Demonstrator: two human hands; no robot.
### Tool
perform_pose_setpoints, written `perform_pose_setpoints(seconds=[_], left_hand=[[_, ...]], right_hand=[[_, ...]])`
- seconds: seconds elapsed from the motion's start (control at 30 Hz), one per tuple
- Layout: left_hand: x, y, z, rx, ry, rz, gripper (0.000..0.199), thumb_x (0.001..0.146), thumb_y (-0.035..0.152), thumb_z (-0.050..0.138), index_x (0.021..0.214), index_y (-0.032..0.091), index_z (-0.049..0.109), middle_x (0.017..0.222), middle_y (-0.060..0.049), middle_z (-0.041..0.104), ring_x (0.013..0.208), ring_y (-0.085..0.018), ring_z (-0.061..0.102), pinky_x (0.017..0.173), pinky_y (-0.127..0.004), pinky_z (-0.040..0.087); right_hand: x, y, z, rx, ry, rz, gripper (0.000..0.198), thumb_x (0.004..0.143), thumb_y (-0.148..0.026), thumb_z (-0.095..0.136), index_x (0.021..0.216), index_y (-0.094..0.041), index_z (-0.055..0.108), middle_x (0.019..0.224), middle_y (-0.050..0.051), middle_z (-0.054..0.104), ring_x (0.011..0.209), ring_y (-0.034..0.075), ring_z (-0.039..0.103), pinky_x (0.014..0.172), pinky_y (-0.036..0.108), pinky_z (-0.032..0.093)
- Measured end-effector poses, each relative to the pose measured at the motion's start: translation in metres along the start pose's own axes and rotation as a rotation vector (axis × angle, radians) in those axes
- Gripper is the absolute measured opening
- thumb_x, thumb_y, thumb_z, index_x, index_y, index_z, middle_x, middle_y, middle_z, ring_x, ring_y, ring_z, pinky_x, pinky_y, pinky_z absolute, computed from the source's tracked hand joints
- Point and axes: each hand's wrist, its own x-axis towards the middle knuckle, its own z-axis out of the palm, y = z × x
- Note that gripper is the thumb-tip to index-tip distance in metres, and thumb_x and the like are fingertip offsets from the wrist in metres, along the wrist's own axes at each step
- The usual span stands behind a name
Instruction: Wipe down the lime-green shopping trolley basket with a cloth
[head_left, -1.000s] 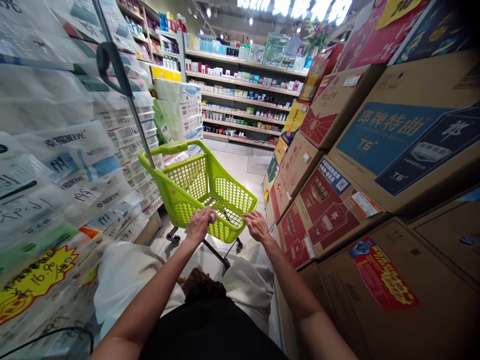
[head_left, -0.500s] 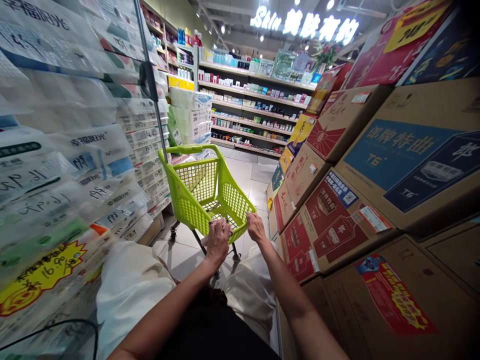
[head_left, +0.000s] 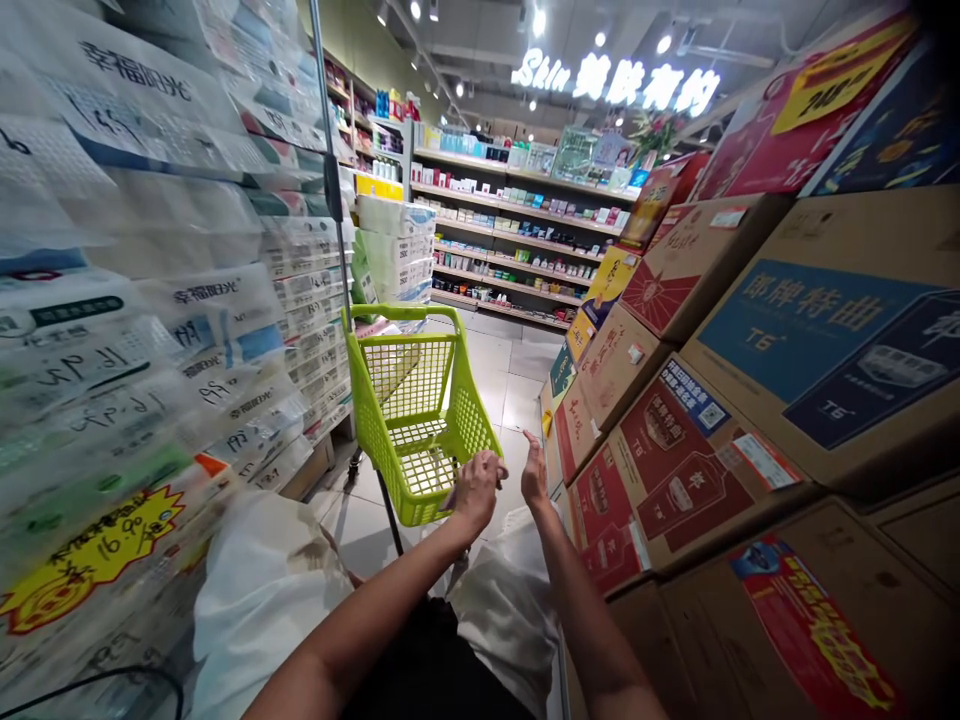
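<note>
A lime-green plastic shopping cart (head_left: pixel 409 505) stands in front of me, its lattice basket holding nothing that I can see. My left hand (head_left: pixel 475 492) is closed in front of the basket's near right corner. A small pale edge shows beside its fingers, too little to name, and I cannot tell whether the hand touches the rim. To the right of the cart, my right hand (head_left: pixel 534 475) is held up, apart from the basket, with its fingers stretched out and nothing in it.
Stacked packs of tissue paper (head_left: pixel 217 300) line the left side, with a thin metal pole (head_left: pixel 321 90) beside them. Cardboard cartons (head_left: pixel 750 330) rise close on the right. Pale floor tiles (head_left: pixel 491 355) lead to shelves of small goods (head_left: pixel 525 210) at the back.
My right hand has come off the cart's rim and opened, moving slightly right. My left hand has shifted right, still closed. The cart sits slightly further right and lower in view.
</note>
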Motion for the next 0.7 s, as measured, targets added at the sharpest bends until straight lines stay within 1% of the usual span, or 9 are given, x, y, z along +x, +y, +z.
perform_pose_setpoints(seconds=[0.1,0.17,0.27,0.37,0.43,0.5,0.6,0.67,0.7], left_hand=[[0.027,0.021,0.004,0.000,-0.074,0.024,0.042,0.091,0.001,0.042,0.124,0.020,0.061,0.133,-0.014,0.058,0.115,-0.025,0.059,0.100,-0.040,0.051],[0.029,0.016,0.004,0.012,-0.085,0.076,0.042,0.093,0.002,0.040,0.126,0.019,0.061,0.135,-0.014,0.059,0.116,-0.024,0.058,0.101,-0.039,0.051],[0.000,-0.023,-0.002,0.032,-0.039,0.181,0.053,0.094,0.001,0.038,0.140,0.020,0.055,0.146,-0.012,0.057,0.123,-0.022,0.057,0.106,-0.036,0.049],[-0.039,-0.073,-0.021,0.116,0.031,0.091,0.053,0.094,0.003,0.041,0.141,0.023,0.056,0.146,-0.011,0.058,0.125,-0.024,0.057,0.105,-0.037,0.050],[-0.050,-0.087,-0.035,0.154,0.018,0.044,0.052,0.094,0.002,0.040,0.140,0.019,0.056,0.142,-0.015,0.059,0.121,-0.027,0.058,0.104,-0.042,0.050],[-0.042,-0.076,-0.041,0.177,-0.069,0.015,0.051,0.092,-0.001,0.038,0.135,0.017,0.058,0.135,-0.015,0.061,0.113,-0.026,0.060,0.100,-0.043,0.052],[-0.010,-0.028,-0.032,0.159,-0.206,0.031,0.050,0.092,-0.002,0.038,0.133,0.017,0.058,0.133,-0.014,0.061,0.111,-0.025,0.061,0.097,-0.040,0.054],[0.007,-0.001,-0.023,0.144,-0.212,0.056,0.048,0.093,-0.001,0.038,0.132,0.017,0.059,0.136,-0.014,0.060,0.113,-0.025,0.060,0.098,-0.040,0.054],[0.011,0.005,-0.020,0.133,-0.199,0.080,0.048,0.093,0.000,0.039,0.132,0.018,0.059,0.140,-0.014,0.059,0.115,-0.025,0.059,0.100,-0.041,0.053]], right_hand=[[0.001,0.006,-0.006,0.010,0.042,0.008,0.080,0.103,-0.067,0.012,0.140,-0.017,0.062,0.143,0.015,0.064,0.140,0.023,0.053,0.120,0.044,0.037],[-0.002,0.010,-0.010,0.009,0.062,0.050,0.080,0.103,-0.067,0.013,0.139,-0.016,0.062,0.144,0.016,0.063,0.140,0.024,0.054,0.120,0.045,0.038],[-0.008,0.020,-0.018,0.018,0.082,0.123,0.078,0.102,-0.066,0.017,0.139,-0.014,0.062,0.146,0.018,0.061,0.140,0.026,0.054,0.121,0.046,0.036],[-0.014,0.028,-0.024,0.016,0.109,0.150,0.076,0.102,-0.065,0.020,0.136,-0.013,0.064,0.143,0.019,0.063,0.138,0.027,0.055,0.121,0.048,0.037],[-0.016,0.029,-0.023,0.014,0.137,0.168,0.075,0.101,-0.065,0.020,0.132,-0.013,0.066,0.139,0.019,0.066,0.134,0.028,0.057,0.119,0.049,0.038],[-0.018,0.024,-0.017,0.029,0.139,0.181,0.075,0.101,-0.064,0.019,0.130,-0.014,0.067,0.136,0.019,0.067,0.132,0.028,0.059,0.117,0.049,0.040],[-0.017,0.010,-0.002,0.070,0.099,0.153,0.074,0.102,-0.063,0.018,0.129,-0.016,0.066,0.135,0.018,0.068,0.130,0.027,0.060,0.116,0.048,0.041],[-0.016,0.001,0.006,0.082,0.072,0.109,0.073,0.102,-0.063,0.018,0.129,-0.016,0.066,0.135,0.017,0.068,0.130,0.026,0.060,0.115,0.047,0.042],[-0.016,-0.003,0.007,0.079,0.060,0.089,0.072,0.103,-0.063,0.018,0.129,-0.016,0.066,0.135,0.017,0.068,0.129,0.026,0.060,0.115,0.047,0.042]])
